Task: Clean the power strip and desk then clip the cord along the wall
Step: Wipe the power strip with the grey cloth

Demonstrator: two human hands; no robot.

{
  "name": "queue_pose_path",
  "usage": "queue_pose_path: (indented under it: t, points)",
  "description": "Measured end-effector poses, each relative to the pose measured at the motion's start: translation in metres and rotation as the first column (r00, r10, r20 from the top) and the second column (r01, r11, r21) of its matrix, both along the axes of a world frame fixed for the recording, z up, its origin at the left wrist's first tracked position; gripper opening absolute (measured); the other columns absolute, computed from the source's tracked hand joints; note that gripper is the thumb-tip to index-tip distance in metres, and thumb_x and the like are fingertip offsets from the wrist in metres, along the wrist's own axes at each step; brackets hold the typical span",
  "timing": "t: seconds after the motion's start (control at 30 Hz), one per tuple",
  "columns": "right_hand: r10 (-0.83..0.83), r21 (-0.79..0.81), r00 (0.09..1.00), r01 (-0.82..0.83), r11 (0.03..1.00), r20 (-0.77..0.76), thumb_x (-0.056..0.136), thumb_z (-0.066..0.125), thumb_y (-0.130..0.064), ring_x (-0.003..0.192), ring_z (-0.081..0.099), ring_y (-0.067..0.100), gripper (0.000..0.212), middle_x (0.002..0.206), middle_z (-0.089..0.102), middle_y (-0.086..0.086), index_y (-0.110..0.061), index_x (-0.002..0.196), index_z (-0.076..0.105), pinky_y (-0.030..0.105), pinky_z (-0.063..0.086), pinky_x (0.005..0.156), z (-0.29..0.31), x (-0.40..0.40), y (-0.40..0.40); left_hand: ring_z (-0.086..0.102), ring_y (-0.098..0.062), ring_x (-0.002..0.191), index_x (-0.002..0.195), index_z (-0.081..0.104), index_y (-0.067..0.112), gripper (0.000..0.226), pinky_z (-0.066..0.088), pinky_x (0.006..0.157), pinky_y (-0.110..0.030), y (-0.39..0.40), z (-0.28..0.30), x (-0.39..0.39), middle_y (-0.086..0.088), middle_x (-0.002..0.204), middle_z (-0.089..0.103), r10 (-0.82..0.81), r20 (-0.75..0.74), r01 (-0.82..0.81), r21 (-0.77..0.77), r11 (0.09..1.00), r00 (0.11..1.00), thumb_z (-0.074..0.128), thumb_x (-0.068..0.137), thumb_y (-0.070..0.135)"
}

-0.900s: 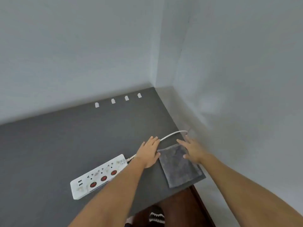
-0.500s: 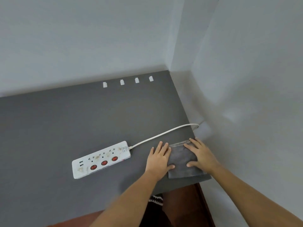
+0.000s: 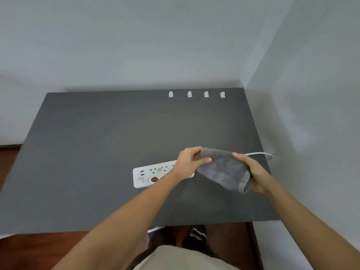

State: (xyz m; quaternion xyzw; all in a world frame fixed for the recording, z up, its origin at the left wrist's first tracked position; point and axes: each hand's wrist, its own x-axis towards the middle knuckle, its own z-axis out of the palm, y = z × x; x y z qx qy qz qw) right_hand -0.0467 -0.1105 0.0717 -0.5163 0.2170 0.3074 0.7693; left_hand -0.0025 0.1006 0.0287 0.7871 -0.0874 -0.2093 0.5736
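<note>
A grey cloth (image 3: 224,168) is lifted off the dark grey desk (image 3: 109,145), held between both hands. My left hand (image 3: 189,162) pinches its upper left edge. My right hand (image 3: 253,172) grips its right side from underneath. A white power strip (image 3: 150,175) with a red switch and brownish stains lies on the desk just left of the cloth; my left hand and forearm hide its right end. Its white cord (image 3: 259,153) shows only at the desk's right edge, by the wall. Several white cord clips (image 3: 190,94) sit in a row along the desk's back edge.
White walls meet in a corner at the back right of the desk. The desk's near edge runs just above my feet in dark slippers (image 3: 197,233) on a reddish wooden floor (image 3: 39,250).
The cloth lay flat on the desk under both palms; now both hands have picked it up and hold it in the air. The view has swung left and back, showing the whole desk.
</note>
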Motion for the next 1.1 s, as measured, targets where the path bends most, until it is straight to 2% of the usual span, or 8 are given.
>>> queue_pose_path:
  t: [0.17, 0.27, 0.37, 0.53, 0.7, 0.77, 0.93, 1.1]
  points:
    - [0.093, 0.273, 0.995, -0.102, 0.957, 0.047, 0.091, 0.039, -0.022, 0.096, 0.064, 0.038, 0.046, 0.127, 0.061, 0.010, -0.029, 0.136, 0.046, 0.042, 0.057, 0.076, 0.012, 0.019, 0.073, 0.062, -0.016, 0.079, 0.080, 0.068, 0.016, 0.017, 0.050, 0.081, -0.036, 0.059, 0.033, 0.022, 0.001, 0.080, 0.068, -0.040, 0.098, 0.037, 0.036, 0.999, 0.994, 0.078, 0.077, 0.029]
    - [0.171, 0.043, 0.978, -0.178, 0.983, 0.119, 0.089, 0.044, -0.004, 0.073, 0.063, 0.022, 0.048, 0.115, 0.065, 0.009, -0.027, 0.130, 0.053, 0.028, 0.056, 0.066, 0.013, 0.027, 0.097, 0.055, -0.015, 0.113, 0.112, 0.066, 0.025, 0.046, 0.043, 0.102, -0.038, 0.111, 0.031, 0.027, 0.003, 0.116, 0.063, -0.132, 0.104, 0.108, 0.214, 0.971, 0.986, 0.082, 0.071, 0.036]
    - [0.140, -0.377, 0.970, -0.056, 0.924, 0.199, 0.088, 0.057, -0.009, 0.096, 0.065, 0.016, 0.036, 0.124, 0.064, 0.008, -0.029, 0.118, 0.063, 0.027, 0.053, 0.086, -0.005, 0.024, 0.098, 0.032, -0.022, 0.134, 0.144, 0.037, 0.027, 0.098, 0.032, 0.113, -0.041, 0.176, 0.007, 0.017, -0.001, 0.143, 0.040, -0.171, -0.004, 0.154, 0.460, 0.875, 0.985, 0.088, 0.060, 0.039]
    - [0.266, -0.894, 0.886, 0.278, 0.352, 0.380, 0.093, 0.050, -0.037, 0.115, 0.053, 0.025, 0.041, 0.128, 0.056, 0.011, -0.022, 0.131, 0.052, 0.029, 0.039, 0.098, -0.049, 0.003, 0.124, 0.026, -0.029, 0.137, 0.150, 0.018, 0.020, 0.126, 0.033, 0.111, -0.047, 0.221, -0.058, -0.023, -0.004, 0.149, 0.027, -0.147, -0.112, 0.185, 0.577, 0.795, 0.983, 0.090, 0.049, 0.037]
    - [0.910, -0.946, 0.407, 0.317, -0.062, 0.076, 0.093, 0.050, -0.030, 0.100, 0.049, 0.031, 0.040, 0.133, 0.056, 0.009, -0.017, 0.130, 0.053, 0.037, 0.056, 0.083, -0.106, -0.012, 0.153, 0.042, -0.021, 0.118, 0.135, 0.045, 0.023, 0.093, 0.042, 0.100, -0.043, 0.216, -0.082, -0.032, 0.004, 0.133, 0.047, -0.062, 0.052, 0.027, 0.509, 0.860, 0.997, 0.088, 0.053, 0.034]
    - [0.917, -0.953, 0.396, 0.294, -0.077, 0.048, 0.091, 0.054, -0.025, 0.096, 0.050, 0.031, 0.039, 0.133, 0.056, 0.008, -0.015, 0.129, 0.054, 0.039, 0.058, 0.078, -0.119, -0.012, 0.142, 0.044, -0.016, 0.110, 0.126, 0.053, 0.025, 0.078, 0.046, 0.094, -0.038, 0.215, -0.083, -0.034, 0.009, 0.123, 0.054, -0.035, 0.092, -0.014, 0.486, 0.874, 0.995, 0.085, 0.055, 0.030]
    - [0.525, -0.992, 0.842, 0.105, 0.066, 0.124, 0.093, 0.048, -0.010, 0.130, 0.038, 0.035, 0.040, 0.148, 0.033, 0.013, -0.006, 0.133, 0.046, 0.050, 0.044, 0.101, -0.102, 0.003, 0.103, 0.046, -0.015, 0.105, 0.119, 0.057, 0.025, 0.070, 0.040, 0.085, -0.025, 0.216, -0.082, -0.033, 0.012, 0.115, 0.057, 0.001, 0.108, -0.047, 0.426, 0.904, 0.994, 0.083, 0.055, 0.024]
    - [0.819, -0.946, 0.498, 0.287, 0.154, 0.284, 0.088, 0.055, -0.009, 0.103, 0.053, 0.031, 0.055, 0.145, 0.042, 0.005, -0.024, 0.139, 0.041, 0.040, 0.056, 0.080, -0.096, -0.002, 0.155, 0.063, -0.015, 0.088, 0.110, 0.056, 0.031, 0.065, 0.055, 0.070, -0.023, 0.213, -0.074, -0.028, 0.008, 0.105, 0.058, 0.068, -0.002, -0.065, 0.290, 0.955, 0.998, 0.083, 0.054, 0.011]
